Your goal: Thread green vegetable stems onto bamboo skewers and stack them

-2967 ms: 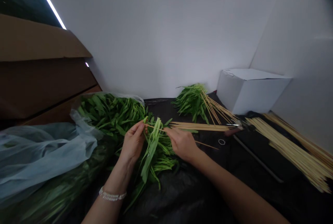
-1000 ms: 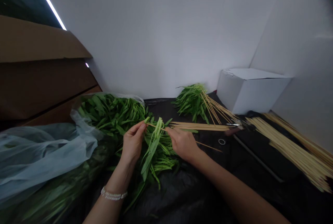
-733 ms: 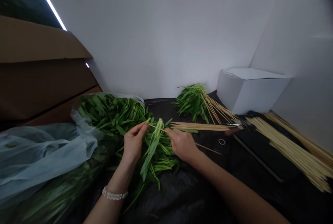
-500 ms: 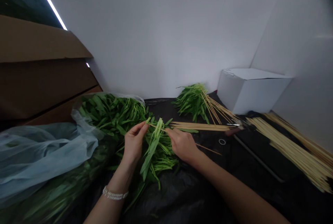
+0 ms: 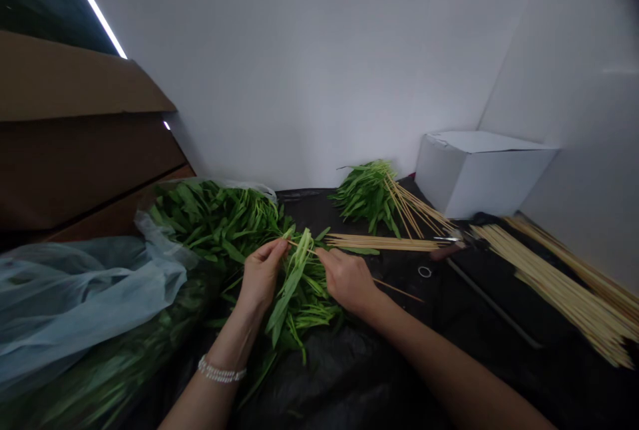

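My right hand [image 5: 349,278] is closed around a thin bamboo skewer [image 5: 399,291], whose long end sticks out behind it to the lower right. Leafy green stems [image 5: 295,271] hang from the skewer between my hands, their long leaves drooping. At the skewer's tip, my left hand [image 5: 260,277] pinches thumb and forefinger together; a bit of pale green stem shows at the fingertips, partly hidden. Below both hands lies a loose heap of the same greens [image 5: 314,313].
An open plastic bag [image 5: 90,290] of greens lies left, near a cardboard box [image 5: 74,164]. Skewered greens [image 5: 367,194] lie at the back, beside loose skewers [image 5: 384,242]. Scissors [image 5: 449,247], a ring [image 5: 425,271], a white box [image 5: 484,174] and more sticks [image 5: 554,290] are on the right.
My left hand has shifted slightly to the right and down, closer to the stems on the skewer. The right hand keeps its grip almost in place.
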